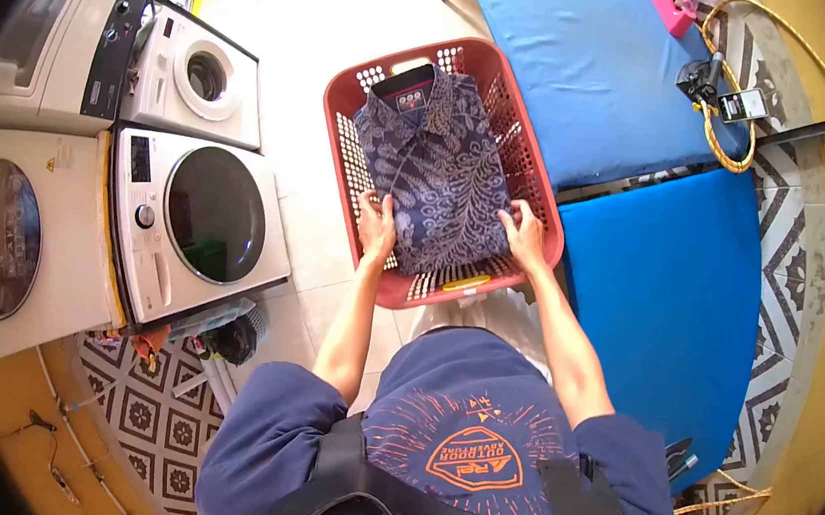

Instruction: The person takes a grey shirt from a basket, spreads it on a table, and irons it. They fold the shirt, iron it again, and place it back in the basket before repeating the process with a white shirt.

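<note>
A folded dark blue patterned shirt [442,170] lies in a red plastic laundry basket [532,170], its collar toward the far end. My left hand [376,226] grips the shirt's near left edge, thumb on top and fingers partly hidden at the side. On the opposite edge, my right hand [524,233] holds the shirt the same way, the thumb resting on the cloth. The shirt covers much of the basket's inside, so what lies beneath it is hidden.
Washing machines [200,220] stand stacked along the left. To the right is a blue padded table [574,63] with a lower blue board [661,284]. A phone [742,105], a yellow cord [808,38] and a pink tape dispenser [672,8] are at the upper right.
</note>
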`<state>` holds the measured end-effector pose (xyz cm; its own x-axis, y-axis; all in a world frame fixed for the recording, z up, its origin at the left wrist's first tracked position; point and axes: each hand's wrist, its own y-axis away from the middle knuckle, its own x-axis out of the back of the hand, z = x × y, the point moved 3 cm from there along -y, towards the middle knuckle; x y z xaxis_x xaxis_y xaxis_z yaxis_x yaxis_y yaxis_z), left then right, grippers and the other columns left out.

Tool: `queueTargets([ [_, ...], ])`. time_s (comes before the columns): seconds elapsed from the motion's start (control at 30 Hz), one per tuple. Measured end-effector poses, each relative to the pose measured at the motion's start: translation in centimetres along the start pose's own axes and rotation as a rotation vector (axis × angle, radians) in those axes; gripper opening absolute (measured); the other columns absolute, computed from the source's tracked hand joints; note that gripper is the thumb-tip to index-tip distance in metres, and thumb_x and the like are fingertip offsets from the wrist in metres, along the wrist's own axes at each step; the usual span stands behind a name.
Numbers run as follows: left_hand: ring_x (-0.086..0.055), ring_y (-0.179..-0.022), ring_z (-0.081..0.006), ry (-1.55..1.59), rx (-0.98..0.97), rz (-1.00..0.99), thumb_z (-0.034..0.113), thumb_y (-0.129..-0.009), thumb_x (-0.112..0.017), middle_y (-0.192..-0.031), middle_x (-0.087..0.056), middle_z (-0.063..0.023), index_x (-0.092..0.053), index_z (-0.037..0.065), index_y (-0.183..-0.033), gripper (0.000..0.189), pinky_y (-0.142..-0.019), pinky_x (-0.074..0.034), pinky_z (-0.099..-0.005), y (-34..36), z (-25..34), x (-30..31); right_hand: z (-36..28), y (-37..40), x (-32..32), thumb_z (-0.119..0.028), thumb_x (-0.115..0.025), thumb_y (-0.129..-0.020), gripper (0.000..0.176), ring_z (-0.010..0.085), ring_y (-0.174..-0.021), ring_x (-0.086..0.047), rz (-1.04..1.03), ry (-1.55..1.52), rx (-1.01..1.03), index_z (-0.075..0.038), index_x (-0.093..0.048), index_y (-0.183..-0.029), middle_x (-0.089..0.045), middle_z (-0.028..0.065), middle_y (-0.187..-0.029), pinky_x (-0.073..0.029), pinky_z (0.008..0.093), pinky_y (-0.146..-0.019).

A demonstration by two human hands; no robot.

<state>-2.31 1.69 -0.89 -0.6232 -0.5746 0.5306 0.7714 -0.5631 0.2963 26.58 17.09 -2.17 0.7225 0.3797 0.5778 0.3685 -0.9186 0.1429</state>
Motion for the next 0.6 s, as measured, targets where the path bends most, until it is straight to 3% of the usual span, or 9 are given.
queueTargets([
  [0.03,-0.043,-0.132,-0.0336,0.036,-0.053,0.079,0.038,-0.1,-0.058,-0.139,-0.047,-0.0187,-0.045,0.006,-0.137,0.051,-0.105,-0.036,-0.0477,0.9,1.6,-0.8,0.7,0.4,1.1,-0.036,-0.072,-0.089,0.038,0.036,-0.084,-0.067,0.025,-0.02,-0.017,-0.007,-0.063,-0.113,-0.067,0.0165,-0.087,-0.051,0.0469,-0.075],
  [0.07,-0.042,-0.132,-0.0346,-0.185,-0.258,0.241,0.036,-0.099,-0.059,-0.138,-0.048,-0.0188,-0.045,0.004,-0.137,0.052,-0.106,-0.034,-0.0475,2.1,4.0,-1.3,0.7,0.9,2.4,-0.031,-0.073,-0.089,0.033,0.0339,-0.079,-0.066,0.053,-0.008,-0.002,-0.006,-0.063,-0.109,-0.067,0.015,-0.081,-0.051,0.045,-0.072],
  [0.1,-0.04,-0.134,-0.0353,-0.357,-0.56,0.327,0.036,-0.098,-0.06,-0.142,-0.046,-0.0195,-0.045,0.003,-0.139,0.055,-0.11,-0.03,-0.048,-1.0,7.5,3.7,-2.8,-0.5,-2.5,-0.031,-0.073,-0.089,0.033,0.0339,-0.079,-0.066,0.037,-0.092,-0.015,-0.006,-0.063,-0.109,-0.067,0.015,-0.081,-0.051,0.045,-0.072],
  [0.17,-0.03,-0.144,-0.0348,-0.336,-0.733,0.121,0.038,-0.098,-0.06,-0.156,-0.036,-0.0166,-0.039,0.009,-0.149,0.063,-0.118,-0.019,-0.0497,-0.4,11.5,0.3,-2.6,0.5,-0.1,-0.027,-0.073,-0.09,0.03,0.0314,-0.074,-0.066,-0.015,-0.133,-0.061,-0.005,-0.063,-0.107,-0.066,0.0138,-0.077,-0.05,0.0427,-0.068],
  [0.3,-0.002,-0.155,-0.0287,-0.671,-0.823,-0.034,0.055,-0.099,-0.05,-0.169,-0.012,-0.002,-0.026,0.024,-0.159,0.072,-0.123,-0.003,-0.0529,-7.1,12.8,-6.0,-3.1,0.2,0.4,-0.024,-0.073,-0.09,0.026,0.0277,-0.068,-0.065,0.03,-0.112,-0.031,-0.004,-0.063,-0.104,-0.066,0.0121,-0.074,-0.05,0.0409,-0.065],
  [0.43,-0.004,-0.155,-0.0289,-0.713,-0.844,-0.044,0.057,-0.098,-0.05,-0.168,-0.012,-0.0031,-0.026,0.026,-0.159,0.073,-0.122,-0.004,-0.0539,-8.5,13.4,-7.3,-3.0,0.1,0.7,-0.023,-0.069,-0.093,0.023,0.0336,-0.075,-0.068,0.056,-0.173,-0.06,-0.002,-0.064,-0.101,-0.068,0.0171,-0.079,-0.051,0.0435,-0.07],
  [0.5,-0.004,-0.155,-0.0309,-0.692,-0.855,-0.028,0.055,-0.098,-0.051,-0.168,-0.013,-0.0051,-0.025,0.023,-0.16,0.075,-0.122,-0.003,-0.0558,-8.3,13.3,-6.9,-3.0,0.7,1.1,-0.022,-0.063,-0.096,0.026,0.0386,-0.088,-0.067,0.047,-0.138,-0.022,0.001,-0.066,-0.108,-0.07,0.0211,-0.093,-0.052,0.0433,-0.08],
  [0.57,-0.004,-0.155,-0.0332,-0.697,-0.853,-0.039,0.055,-0.096,-0.053,-0.168,-0.014,-0.0067,-0.025,0.021,-0.16,0.077,-0.121,-0.004,-0.058,-7.9,13.4,-6.8,-4.6,2.8,4.6,-0.021,-0.062,-0.097,0.029,0.0368,-0.099,-0.066,0.211,-0.009,0.152,0.001,-0.069,-0.115,-0.069,0.0213,-0.106,-0.052,0.041,-0.088],
  [0.6,-0.003,-0.155,-0.0346,-0.705,-0.856,-0.025,0.055,-0.096,-0.054,-0.168,-0.013,-0.0082,-0.024,0.02,-0.16,0.078,-0.121,-0.002,-0.0581,-7.3,13.7,-6.7,-5.6,4.7,7.4,-0.02,-0.062,-0.098,0.026,0.0352,-0.099,-0.067,0.25,-0.094,0.12,0.0,-0.071,-0.112,-0.07,0.0185,-0.106,-0.052,0.04,-0.088],
])
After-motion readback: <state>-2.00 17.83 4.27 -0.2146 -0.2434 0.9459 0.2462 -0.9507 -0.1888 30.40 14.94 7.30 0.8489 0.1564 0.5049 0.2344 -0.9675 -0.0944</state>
